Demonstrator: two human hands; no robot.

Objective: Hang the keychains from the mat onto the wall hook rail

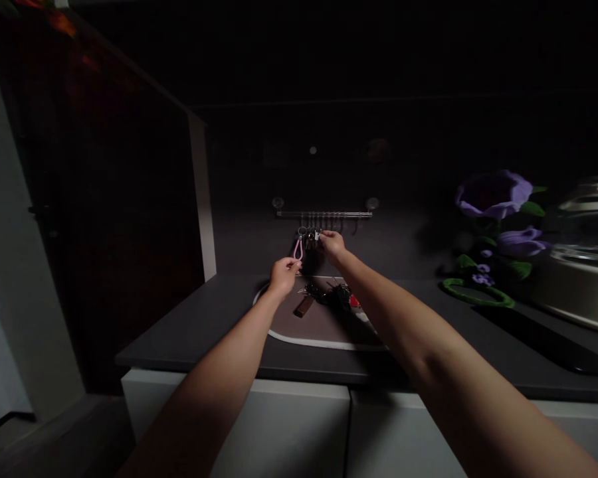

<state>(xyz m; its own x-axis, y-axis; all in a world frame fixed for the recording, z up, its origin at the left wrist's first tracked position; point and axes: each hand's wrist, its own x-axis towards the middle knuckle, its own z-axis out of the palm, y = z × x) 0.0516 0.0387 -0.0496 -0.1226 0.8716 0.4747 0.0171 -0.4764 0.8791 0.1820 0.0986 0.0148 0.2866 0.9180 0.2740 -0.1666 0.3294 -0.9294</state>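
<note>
Hanging keys (309,238) too small, metal pot (583,259) cut off

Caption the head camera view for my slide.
Left hand near a pink loop strap, right hand at keys hanging from a wall hook rail.

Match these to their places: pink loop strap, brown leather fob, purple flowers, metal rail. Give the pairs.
Things:
1. Pink loop strap
2. Brown leather fob
3. Purple flowers
4. Metal rail

Places:
A. Lying on the mat
B. Fixed to the wall, with hooks
C. At the left hand
D. Right of the mat

Pairs: 1-C, 2-A, 3-D, 4-B
</note>
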